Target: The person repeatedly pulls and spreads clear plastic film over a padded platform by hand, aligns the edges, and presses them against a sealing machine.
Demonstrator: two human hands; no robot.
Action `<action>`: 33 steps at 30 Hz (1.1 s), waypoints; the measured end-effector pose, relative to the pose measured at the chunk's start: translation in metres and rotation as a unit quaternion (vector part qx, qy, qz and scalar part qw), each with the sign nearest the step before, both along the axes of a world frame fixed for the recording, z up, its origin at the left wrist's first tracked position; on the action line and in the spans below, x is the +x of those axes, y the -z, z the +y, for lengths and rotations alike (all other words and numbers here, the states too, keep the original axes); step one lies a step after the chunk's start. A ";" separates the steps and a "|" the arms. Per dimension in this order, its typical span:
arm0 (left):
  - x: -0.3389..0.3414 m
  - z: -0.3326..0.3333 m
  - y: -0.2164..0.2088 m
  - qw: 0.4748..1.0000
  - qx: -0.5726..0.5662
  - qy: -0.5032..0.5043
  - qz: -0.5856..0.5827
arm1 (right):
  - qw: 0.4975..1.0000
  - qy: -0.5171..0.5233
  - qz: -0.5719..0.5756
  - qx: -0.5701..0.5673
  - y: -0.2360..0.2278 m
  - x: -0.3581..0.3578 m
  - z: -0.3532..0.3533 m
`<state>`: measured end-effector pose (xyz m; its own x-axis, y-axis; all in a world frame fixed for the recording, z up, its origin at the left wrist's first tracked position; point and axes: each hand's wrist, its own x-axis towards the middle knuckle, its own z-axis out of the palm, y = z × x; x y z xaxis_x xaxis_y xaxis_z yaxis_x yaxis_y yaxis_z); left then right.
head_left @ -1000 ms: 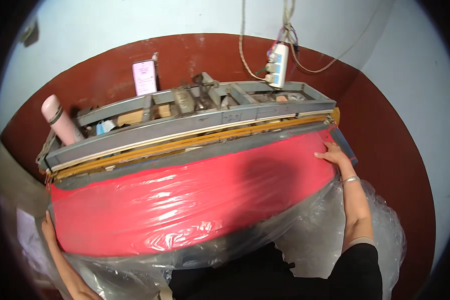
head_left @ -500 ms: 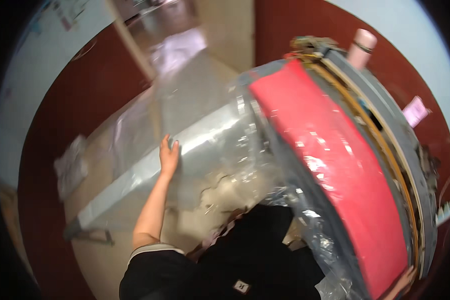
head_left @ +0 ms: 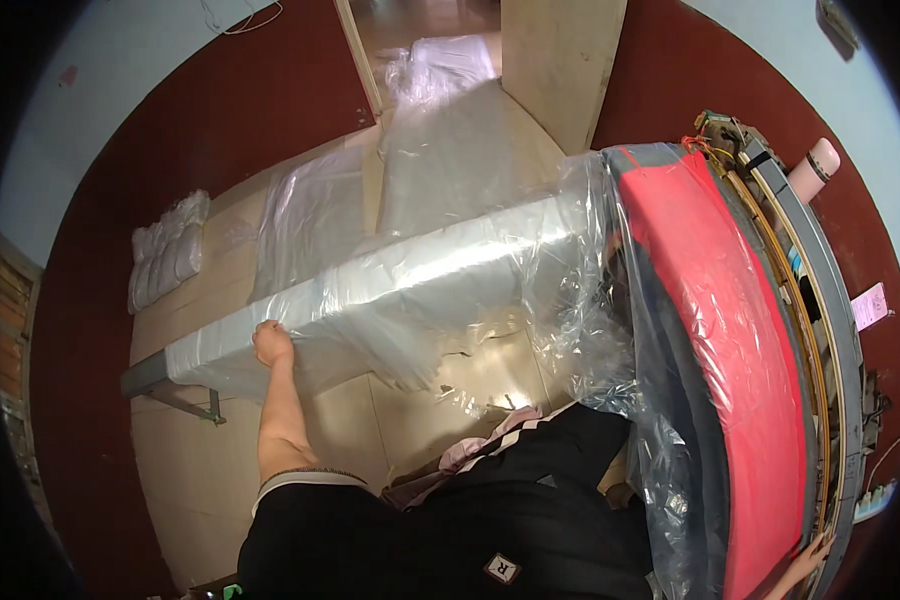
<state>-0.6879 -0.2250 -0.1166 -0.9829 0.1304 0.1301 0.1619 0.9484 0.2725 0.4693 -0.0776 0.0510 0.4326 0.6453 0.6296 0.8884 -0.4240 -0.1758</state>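
My left hand is closed on the front edge of a clear plastic sheet. That sheet drapes over a long, low grey bench running from the left toward the right. At the lower right my right hand has its fingers apart, touching the grey edge of a long machine-like table. Beside it lies a long red panel, smooth and shiny, with dark material along its near side. Crumpled clear plastic hangs between this panel and my body.
A pink bottle and a pink paper are along the long grey rail at right. A bundle of folded clear plastic lies on the tiled floor at far left. More plastic sheeting extends toward the doorway; a door stands open.
My left hand has moved left along the bench and gone from spread fingers to closed on the plastic sheet. The view has shifted; my right hand stays at the rail's near end.
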 end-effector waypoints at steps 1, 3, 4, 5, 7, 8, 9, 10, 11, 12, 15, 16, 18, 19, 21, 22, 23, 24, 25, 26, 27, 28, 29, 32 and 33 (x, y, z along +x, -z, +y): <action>-0.004 -0.002 -0.001 1.000 0.001 -0.001 0.000 | 1.000 -0.022 -0.015 -0.001 0.001 0.014 0.002; -0.020 -0.004 -0.002 0.994 0.081 -0.058 0.054 | 0.999 -0.039 -0.027 -0.001 0.003 0.015 -0.003; -0.040 -0.015 -0.004 0.993 0.080 -0.061 0.061 | 0.999 -0.039 0.027 0.000 0.002 -0.009 0.003; -0.068 -0.052 -0.009 0.972 0.148 -0.126 0.131 | 0.995 -0.055 0.084 -0.006 0.003 -0.038 0.029; -0.092 -0.036 -0.011 0.883 0.395 -0.126 0.221 | 0.992 -0.066 0.105 -0.006 -0.008 -0.053 0.026; -0.097 -0.015 -0.015 0.899 0.377 -0.031 0.222 | 0.989 -0.079 0.123 -0.008 -0.009 -0.060 0.025; -0.101 -0.003 -0.023 0.908 0.349 0.057 0.224 | 0.986 -0.129 0.103 -0.007 -0.009 -0.080 0.038; -0.061 0.054 -0.027 0.898 0.387 0.162 0.133 | 0.986 -0.156 0.057 -0.001 -0.031 -0.106 0.032; 0.008 0.100 -0.067 0.871 0.414 0.258 0.053 | 0.977 -0.194 0.087 0.005 -0.042 -0.146 0.044; 0.053 0.136 -0.099 0.847 0.418 0.325 -0.052 | 0.954 -0.235 0.184 0.016 -0.054 -0.202 0.050; 0.228 0.220 -0.196 0.676 0.445 0.481 -0.336 | 0.892 -0.346 0.288 -0.041 -0.089 -0.344 0.057; 0.274 0.227 -0.223 0.604 0.433 0.537 -0.399 | 0.861 -0.376 0.334 -0.073 -0.094 -0.386 0.063; 0.338 0.232 -0.263 0.505 0.369 0.650 -0.433 | 0.745 -0.454 0.474 -0.120 -0.082 -0.450 0.077; 0.365 0.235 -0.282 0.463 0.325 0.716 -0.409 | 0.698 -0.473 0.519 -0.141 -0.096 -0.482 0.072; 0.431 0.248 -0.316 0.351 0.289 0.840 -0.295 | 0.539 -0.632 0.547 -0.106 -0.100 -0.502 0.072; 0.468 0.251 -0.329 0.300 0.318 0.863 -0.253 | 0.529 -0.641 0.545 -0.110 -0.087 -0.499 0.070; 0.491 0.255 -0.342 0.296 0.323 0.888 -0.140 | 0.477 -0.623 0.614 -0.087 -0.099 -0.504 0.058; 0.515 0.262 -0.354 0.279 0.335 0.900 -0.028 | 0.471 -0.622 0.609 -0.142 -0.095 -0.489 0.054; 0.525 0.280 -0.357 0.270 0.349 0.892 0.096 | 0.492 -0.586 0.618 -0.183 -0.106 -0.479 0.041; 0.529 0.300 -0.360 0.277 0.361 0.877 0.157 | 0.491 -0.563 0.629 -0.214 -0.103 -0.462 0.026; 0.535 0.316 -0.363 0.335 0.371 0.854 0.144 | 0.550 -0.575 0.562 -0.224 -0.094 -0.437 0.012; 0.538 0.331 -0.366 0.357 0.406 0.836 0.094 | 0.615 -0.572 0.497 -0.216 -0.091 -0.408 -0.005; 0.542 0.357 -0.351 0.371 0.423 0.825 0.049 | 0.677 -0.558 0.428 -0.216 -0.084 -0.374 -0.026; 0.542 0.402 -0.295 0.394 0.363 0.823 -0.189 | 0.836 -0.328 0.407 -0.168 -0.080 -0.268 -0.098; 0.554 0.405 -0.271 0.421 0.323 0.798 -0.288 | 0.884 -0.248 0.374 -0.127 -0.080 -0.229 -0.127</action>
